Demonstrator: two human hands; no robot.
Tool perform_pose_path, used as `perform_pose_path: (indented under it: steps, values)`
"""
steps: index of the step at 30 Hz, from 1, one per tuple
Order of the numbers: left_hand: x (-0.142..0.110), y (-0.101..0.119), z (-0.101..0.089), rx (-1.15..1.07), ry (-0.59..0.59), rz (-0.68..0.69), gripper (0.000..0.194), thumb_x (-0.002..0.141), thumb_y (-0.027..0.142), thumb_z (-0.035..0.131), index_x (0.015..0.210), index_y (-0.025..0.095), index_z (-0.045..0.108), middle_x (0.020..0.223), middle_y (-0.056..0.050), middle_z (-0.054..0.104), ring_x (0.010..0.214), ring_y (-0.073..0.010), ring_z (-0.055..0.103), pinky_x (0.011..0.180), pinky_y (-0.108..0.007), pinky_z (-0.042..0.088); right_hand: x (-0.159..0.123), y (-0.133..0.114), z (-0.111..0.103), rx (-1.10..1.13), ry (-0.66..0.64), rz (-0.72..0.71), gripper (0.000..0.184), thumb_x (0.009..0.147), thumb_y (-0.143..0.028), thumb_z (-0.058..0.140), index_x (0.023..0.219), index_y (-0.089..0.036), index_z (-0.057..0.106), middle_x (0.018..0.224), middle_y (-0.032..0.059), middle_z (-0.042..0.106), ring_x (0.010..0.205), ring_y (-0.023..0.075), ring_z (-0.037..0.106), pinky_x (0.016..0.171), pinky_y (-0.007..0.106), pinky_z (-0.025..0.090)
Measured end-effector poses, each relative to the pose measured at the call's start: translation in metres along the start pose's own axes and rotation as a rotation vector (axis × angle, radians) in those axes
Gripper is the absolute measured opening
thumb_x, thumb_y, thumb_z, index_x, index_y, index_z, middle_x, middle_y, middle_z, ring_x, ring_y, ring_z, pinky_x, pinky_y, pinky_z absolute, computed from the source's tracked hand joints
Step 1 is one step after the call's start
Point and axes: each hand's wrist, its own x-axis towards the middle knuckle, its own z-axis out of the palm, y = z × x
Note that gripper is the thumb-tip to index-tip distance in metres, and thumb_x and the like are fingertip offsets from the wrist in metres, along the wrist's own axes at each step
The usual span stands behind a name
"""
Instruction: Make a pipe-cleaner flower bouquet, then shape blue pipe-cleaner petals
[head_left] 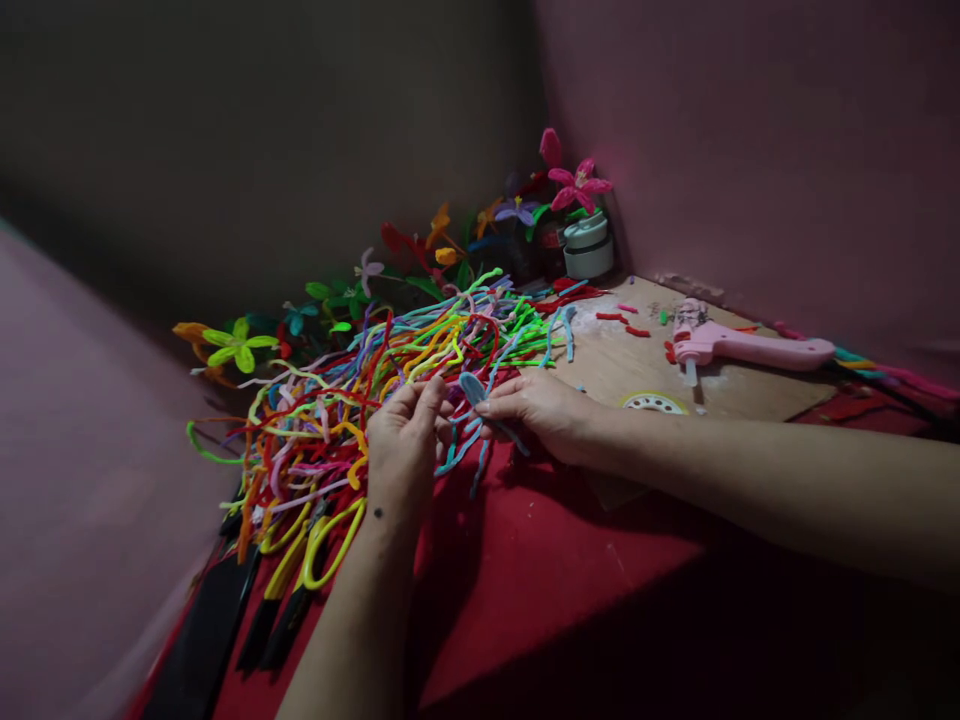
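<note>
My right hand (544, 412) pinches a light blue pipe cleaner petal (472, 388), its rounded end pointing up between my two hands. Thin blue pipe cleaner ends (480, 460) hang below my fingers. Close on the left, my left hand (405, 440) has its thumb pressed to curled fingers; whatever they hold is hidden. Behind and beside both hands spreads a big heap of many-coloured pipe cleaners (420, 345). Scissors with yellow handles (330, 550) lie just left of my left wrist.
A pink hot glue gun (765, 348) lies on a wooden board (600, 355) at right, near a yellow-rimmed round disc (654, 403). Finished pipe cleaner flowers (238, 345) line the back wall beside a grey-white container (588, 247). Red cloth (540, 560) covers the table's front.
</note>
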Motion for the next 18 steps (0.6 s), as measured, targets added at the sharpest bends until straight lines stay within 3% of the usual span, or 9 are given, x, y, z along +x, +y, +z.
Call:
perform_pose_path:
  steps: [5,11,18]
  values:
    - [-0.002,0.004,0.001,0.071,-0.176,-0.075,0.021,0.066,0.032,0.067,0.068,0.013,0.057,0.043,0.005,0.050,0.032,-0.0037,0.037,0.034,-0.016,0.025,0.005,-0.002,-0.003,0.189,0.073,0.033,0.013,0.070,-0.010,0.057,0.057,-0.012,0.055,0.048,-0.0019,0.050,0.041,0.0069,0.041,0.044,0.022,0.031]
    - [-0.006,0.006,0.007,0.142,-0.176,-0.037,0.011,0.067,0.023,0.064,0.067,0.012,0.060,0.045,0.004,0.052,0.036,-0.0046,0.041,0.036,-0.016,0.031,0.012,0.001,-0.006,0.241,0.043,0.038,0.009,0.070,-0.008,0.058,0.062,-0.011,0.056,0.052,-0.0011,0.052,0.046,0.0078,0.044,0.049,0.022,0.035]
    - [-0.006,0.008,0.003,0.180,-0.192,-0.040,0.014,0.069,0.024,0.062,0.062,0.013,0.056,0.041,0.004,0.049,0.035,-0.0054,0.039,0.036,-0.017,0.029,0.012,-0.003,-0.010,0.292,0.000,0.093,0.028,0.081,-0.032,0.050,0.060,-0.013,0.053,0.048,-0.0007,0.051,0.043,0.0084,0.042,0.049,0.023,0.034]
